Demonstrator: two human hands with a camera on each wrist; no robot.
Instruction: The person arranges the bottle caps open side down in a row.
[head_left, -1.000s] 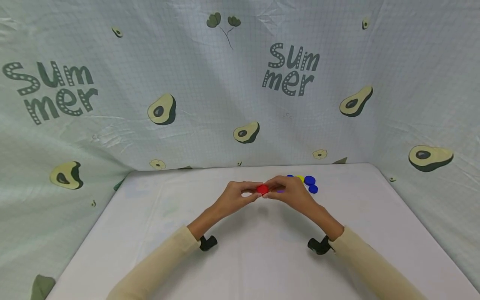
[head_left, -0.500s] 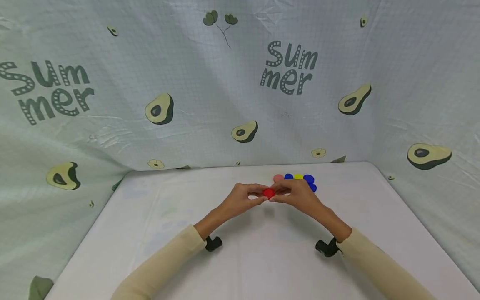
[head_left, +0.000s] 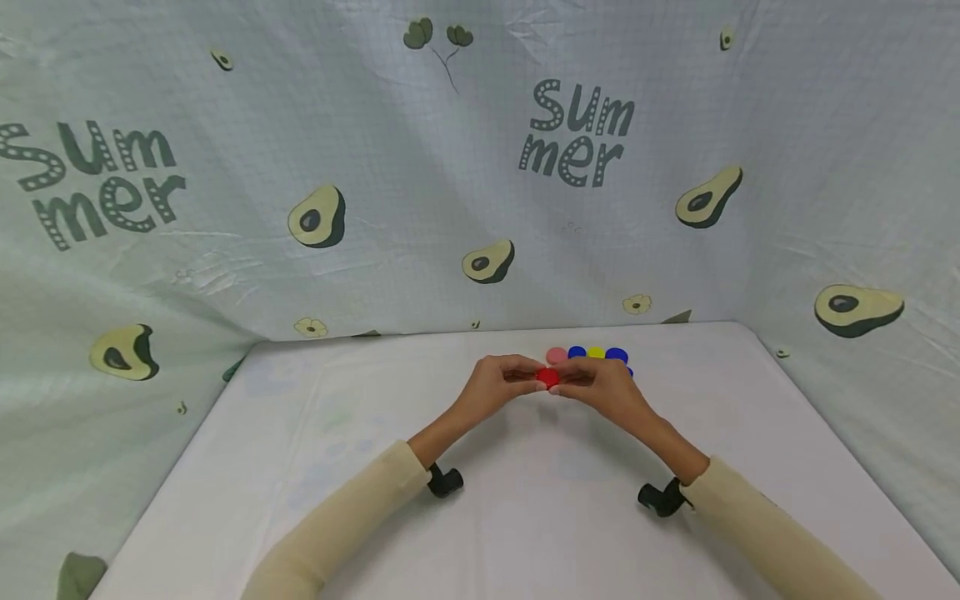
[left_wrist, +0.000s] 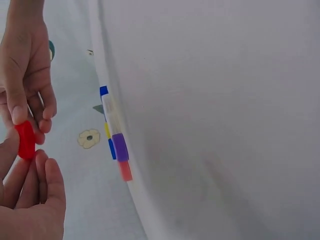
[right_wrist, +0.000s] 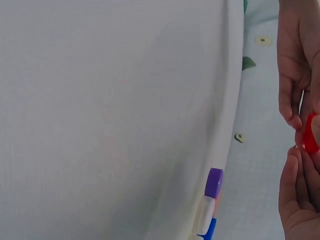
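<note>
A small round red disc [head_left: 548, 378] is held up over the table between both hands. My left hand [head_left: 491, 387] pinches its left side between thumb and fingers. From the right, my right hand [head_left: 611, 387] grips the same disc with thumb and fingertips. In the left wrist view the red disc [left_wrist: 26, 140] stands on edge, with a thumb pressed on it from each hand. Only part of the red disc [right_wrist: 311, 132] shows at the right border of the right wrist view.
Behind the hands at the table's far edge lie a pink disc [head_left: 557, 356], blue disc [head_left: 577, 352], yellow disc [head_left: 596, 352] and larger blue disc [head_left: 617, 354]. A purple disc [left_wrist: 120, 146] and white disc [right_wrist: 203, 215] lie there too. A printed cloth [head_left: 405, 167] hangs behind the table.
Both hands have shifted to the right together, keeping the red disc between them. The pink disc, hidden behind the hands a second ago, now shows.
</note>
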